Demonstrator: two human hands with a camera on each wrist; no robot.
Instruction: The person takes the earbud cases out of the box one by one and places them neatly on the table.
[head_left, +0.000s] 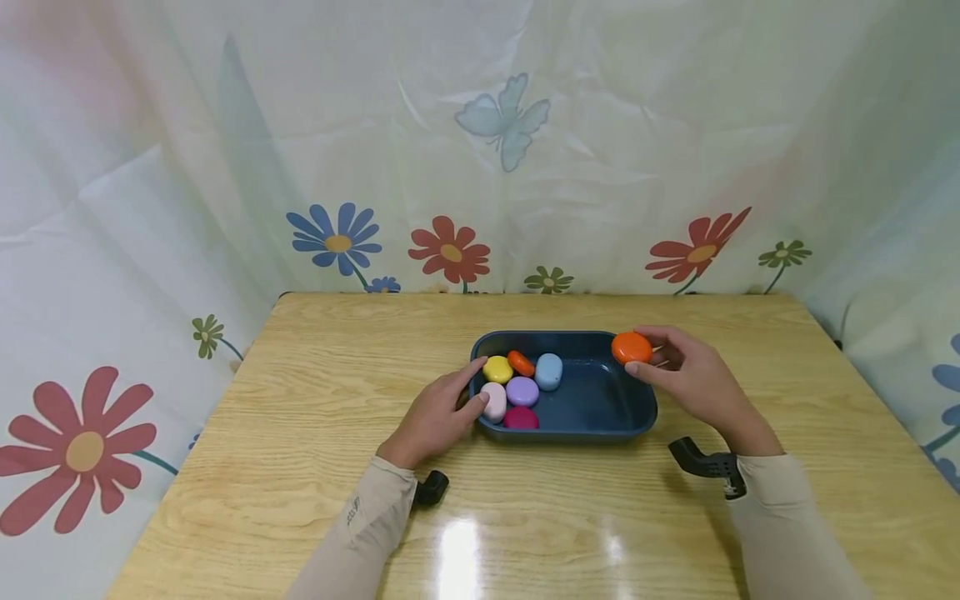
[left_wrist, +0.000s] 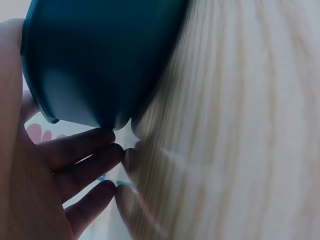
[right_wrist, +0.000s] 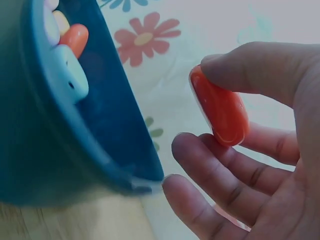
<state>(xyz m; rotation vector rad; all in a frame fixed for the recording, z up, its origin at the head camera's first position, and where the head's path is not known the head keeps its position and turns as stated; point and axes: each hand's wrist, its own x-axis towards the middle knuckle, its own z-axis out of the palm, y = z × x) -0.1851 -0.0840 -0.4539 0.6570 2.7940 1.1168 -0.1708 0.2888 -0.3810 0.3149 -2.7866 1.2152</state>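
Note:
A dark blue oblong tray (head_left: 600,404) with rounded corners sits on the table. My left hand (head_left: 437,415) holds its left end, with thumb and index finger at the rim; in the left wrist view the other fingers bend close under the outer wall. Between thumb and fingers, my right hand (head_left: 693,375) pinches a smooth orange pebble-shaped piece (right_wrist: 220,107) above the tray's right end. Inside the tray's left half lie similar pieces: yellow (head_left: 497,369), orange-red (head_left: 521,362), light blue (head_left: 549,372), purple (head_left: 522,391), pale pink (head_left: 494,402) and magenta (head_left: 521,418).
The light wooden table (head_left: 315,383) extends around the tray on all sides. Behind it and at both sides hangs a pale curtain (head_left: 600,167) printed with flowers and a butterfly. A black wrist mount (head_left: 705,462) sticks out from the right sleeve, and another (head_left: 431,488) from the left.

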